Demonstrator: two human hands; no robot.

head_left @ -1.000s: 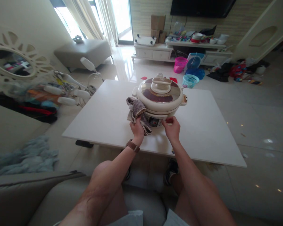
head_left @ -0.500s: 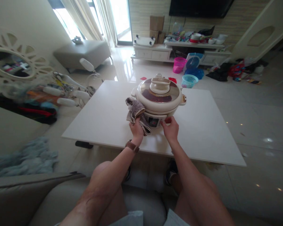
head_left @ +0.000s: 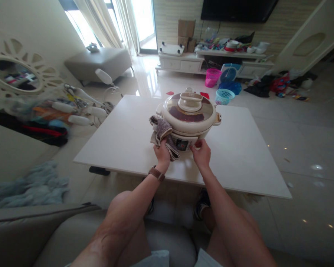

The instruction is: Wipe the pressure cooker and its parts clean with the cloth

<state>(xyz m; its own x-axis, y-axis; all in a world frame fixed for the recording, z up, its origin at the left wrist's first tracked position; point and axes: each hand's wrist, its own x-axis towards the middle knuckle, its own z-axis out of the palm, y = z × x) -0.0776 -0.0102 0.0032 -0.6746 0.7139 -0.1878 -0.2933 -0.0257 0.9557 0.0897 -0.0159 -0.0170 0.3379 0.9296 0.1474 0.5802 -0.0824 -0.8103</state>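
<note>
Barely shifting, the right hand (head_left: 202, 153) is touching the cooker (head_left: 187, 126) (openness and hold unclear); the left hand (head_left: 161, 152) is clutching cloth (head_left: 163, 127), steadiness probably helping.

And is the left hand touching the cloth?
Touching. The head view shows the left hand gripping the cloth, with folds spilling out past its grip.

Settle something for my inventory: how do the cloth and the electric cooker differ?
The cloth is crumpled and mottled grey-brown; the electric cooker is smooth and cream. The cloth is smaller than the electric cooker. The left hand grips the cloth, while the electric cooker stands upright on the table. Both have a hand at them: the right hand is at the cooker's front panel.
</note>
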